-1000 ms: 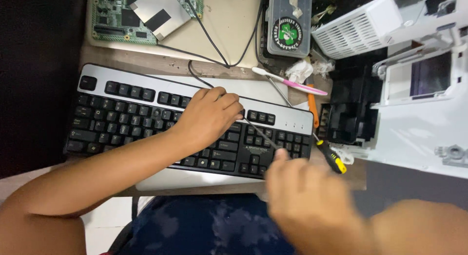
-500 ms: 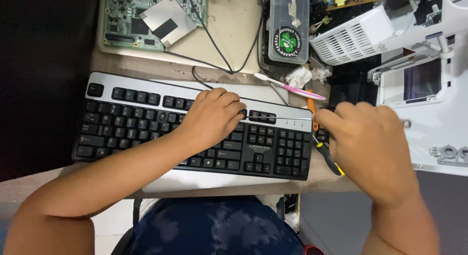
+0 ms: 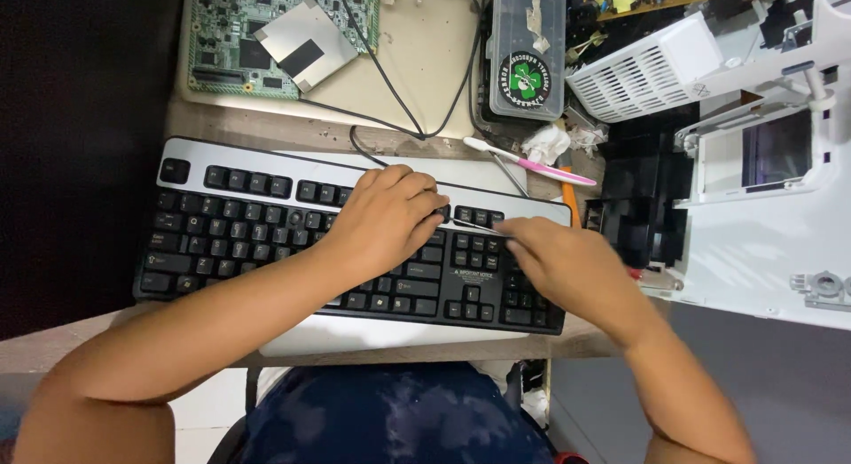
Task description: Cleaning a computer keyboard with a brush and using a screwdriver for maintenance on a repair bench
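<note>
Head view: one wooden tabletop (image 3: 425,132) carries one black-and-silver keyboard (image 3: 266,229) lying across its near edge. One green circuit board (image 3: 266,30) and one clear plastic parts box (image 3: 525,52) lie beyond it, with one pink-handled toothbrush (image 3: 532,161) just behind the keyboard's right end. Two hands rest on the keyboard: the left hand (image 3: 383,220) lies loosely curled over the middle keys, grasping nothing; the right hand (image 3: 567,267) covers the number pad and pinches a thin metal tool (image 3: 474,225) pointing toward the left fingers.
</note>
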